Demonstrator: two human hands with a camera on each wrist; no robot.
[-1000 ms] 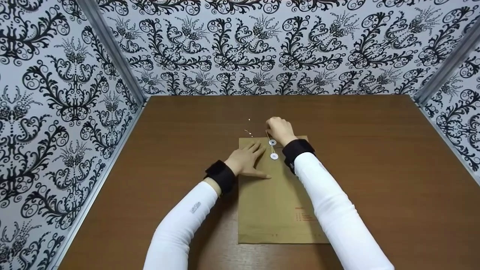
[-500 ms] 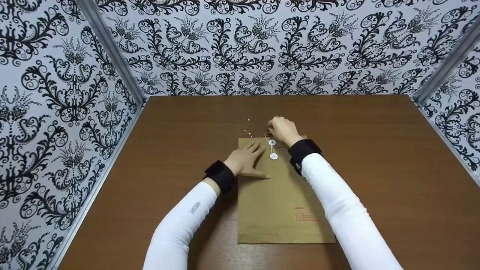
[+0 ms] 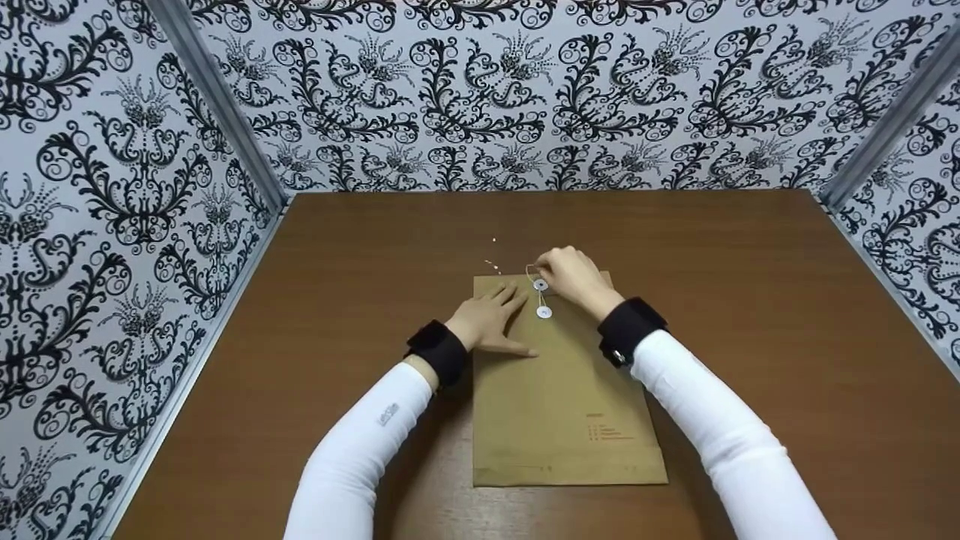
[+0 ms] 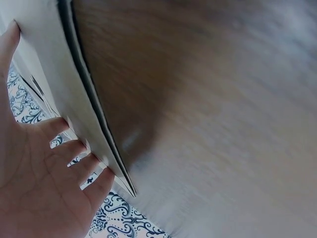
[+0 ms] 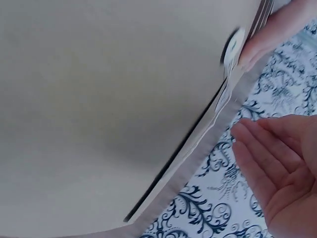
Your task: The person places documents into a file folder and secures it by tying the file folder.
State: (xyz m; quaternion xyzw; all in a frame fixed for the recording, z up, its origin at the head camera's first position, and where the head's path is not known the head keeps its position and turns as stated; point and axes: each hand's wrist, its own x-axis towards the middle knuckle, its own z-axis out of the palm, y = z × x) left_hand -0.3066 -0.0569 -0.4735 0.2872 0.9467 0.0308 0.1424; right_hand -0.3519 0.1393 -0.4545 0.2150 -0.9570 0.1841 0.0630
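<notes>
A brown paper envelope [image 3: 566, 390] lies flat on the table, its flap end away from me. Two white discs, an upper button [image 3: 540, 285] and a lower button [image 3: 544, 312], are joined by thin string. My left hand [image 3: 489, 324] presses the envelope's upper left part with straight, spread fingers; the left wrist view shows its fingertips on the paper [image 4: 84, 104]. The right hand [image 3: 576, 277], just right of the upper button, pinches the free string [image 3: 529, 271], which bows out left of that button. Its fingertips come together in the right wrist view, beyond the flap edge.
The brown wooden table [image 3: 375, 255] reaches back to a patterned wall [image 3: 480, 97], with more patterned walls at both sides. Small pale specks [image 3: 492, 265] lie just past the envelope's far edge. Black bands [image 3: 632, 330] circle both wrists.
My right hand has come nearer to me and slightly right, down beside the upper button. The string's free end now bows to the left instead of running straight up. The left hand stays put.
</notes>
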